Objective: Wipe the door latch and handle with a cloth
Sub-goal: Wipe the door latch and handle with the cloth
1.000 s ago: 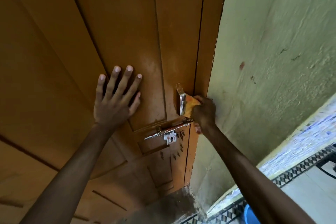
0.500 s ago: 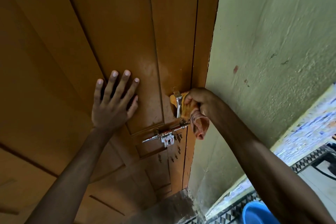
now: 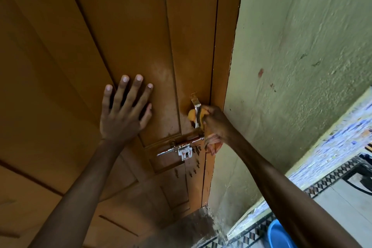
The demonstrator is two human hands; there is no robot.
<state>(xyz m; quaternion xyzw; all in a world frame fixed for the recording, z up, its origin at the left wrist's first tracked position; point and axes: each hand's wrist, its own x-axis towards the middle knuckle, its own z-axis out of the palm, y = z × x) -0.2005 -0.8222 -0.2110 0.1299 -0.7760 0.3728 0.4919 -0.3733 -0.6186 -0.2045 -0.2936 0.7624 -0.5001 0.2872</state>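
A brown wooden door point(image 3: 130, 36) fills the left of the view. Near its right edge a chrome pull handle point(image 3: 196, 109) stands upright, with a chrome sliding latch point(image 3: 181, 148) just below it. My right hand point(image 3: 216, 125) grips an orange-yellow cloth point(image 3: 192, 116) wrapped behind and around the handle's lower half; a loose end of the cloth hangs beneath my fist, next to the latch's right end. My left hand point(image 3: 124, 112) rests flat on the door panel with fingers spread, to the left of the handle.
A rough pale green wall point(image 3: 291, 66) adjoins the door frame on the right. At the lower right there is patterned tiling point(image 3: 326, 179) and a blue basin point(image 3: 278, 234) on the floor. Dirty concrete floor lies at the door's foot.
My right hand has shifted the cloth down along the handle, from its upper part toward its lower half. The left hand stays pressed on the door.
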